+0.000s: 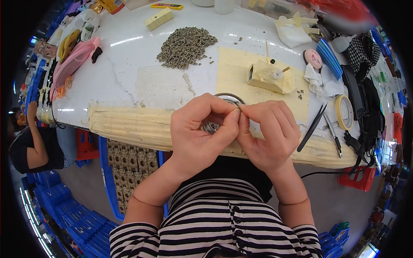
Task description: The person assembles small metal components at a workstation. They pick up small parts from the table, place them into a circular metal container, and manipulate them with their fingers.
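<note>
My left hand (200, 131) and my right hand (272, 134) meet fingertip to fingertip above the table's near edge. Both are closed in a pinch, with thumbs and index fingers touching. Whatever sits between the fingertips is too small and too covered to name. Just behind and below them is a round metal dish (230, 96), largely hidden by my hands, with small shiny pieces inside. Farther off lies a heap of small grey-brown metal parts (185, 46), a few of them scattered beside it.
A tape-wrapped block (263, 78) with a peg stands right of the dish. Black tweezers (312, 127), a pen (334, 135) and a tape roll (344, 112) lie at right. A pink fan-like object (74, 64) is at left. Blue trays (107, 185) of metal parts sit below the table; another person (36, 142) is at far left.
</note>
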### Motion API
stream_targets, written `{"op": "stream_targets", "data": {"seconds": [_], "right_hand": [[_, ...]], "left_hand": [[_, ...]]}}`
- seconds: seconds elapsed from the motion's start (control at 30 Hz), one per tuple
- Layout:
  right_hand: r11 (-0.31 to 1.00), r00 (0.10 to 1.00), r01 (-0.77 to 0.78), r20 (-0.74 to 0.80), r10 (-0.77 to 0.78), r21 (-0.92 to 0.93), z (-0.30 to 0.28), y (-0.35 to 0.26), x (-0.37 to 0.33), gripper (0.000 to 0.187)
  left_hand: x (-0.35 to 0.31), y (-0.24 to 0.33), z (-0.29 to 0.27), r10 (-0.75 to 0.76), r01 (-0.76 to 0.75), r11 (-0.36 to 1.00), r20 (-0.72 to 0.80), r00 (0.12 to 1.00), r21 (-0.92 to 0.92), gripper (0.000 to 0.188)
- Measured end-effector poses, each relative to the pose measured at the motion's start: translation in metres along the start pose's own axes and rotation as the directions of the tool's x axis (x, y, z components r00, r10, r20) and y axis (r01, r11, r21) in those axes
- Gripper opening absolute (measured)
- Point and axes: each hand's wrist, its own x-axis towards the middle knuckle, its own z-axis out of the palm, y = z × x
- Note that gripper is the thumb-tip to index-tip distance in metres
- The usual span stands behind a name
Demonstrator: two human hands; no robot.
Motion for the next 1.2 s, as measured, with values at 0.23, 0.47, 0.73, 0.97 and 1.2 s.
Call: {"op": "stream_targets", "data": {"seconds": [0.23, 0.47, 0.73, 0.97, 1.2], "right_hand": [[0.992, 0.997, -0.071, 0.003, 0.071, 0.104, -0.0025, -0.0004, 0.0010, 0.021], [0.993, 0.998, -0.069, -0.009, 0.070, 0.101, -0.0027, 0.0023, 0.0003, 0.020], [0.999, 1.000, -0.005, -0.016, 0.005, 0.041, -0.0002, 0.0046, -0.0007, 0.024], [1.000, 1.000, -0.006, 0.008, 0.006, 0.025, -0.0011, 0.0021, -0.0007, 0.025], [0.998, 0.998, 0.062, 0.013, -0.062, -0.024, 0.0008, 0.0041, -0.0019, 0.026]], "left_hand": [[-0.0004, -0.0005, -0.0006, -0.028, 0.029, 0.997, 0.016, 0.999, -0.069, 0.005], [-0.0014, -0.0003, -0.0017, -0.050, 0.052, 0.996, 0.018, 0.999, -0.072, 0.008], [0.0029, 0.0000, -0.0027, 0.174, -0.167, 0.950, -0.001, 0.985, 0.265, 0.007], [0.0029, 0.0016, -0.0025, 0.118, -0.115, 0.971, -0.001, 0.993, 0.210, 0.006], [0.0031, 0.0010, -0.0048, 0.067, -0.067, 0.977, 0.009, 0.998, 0.200, 0.002]]}}
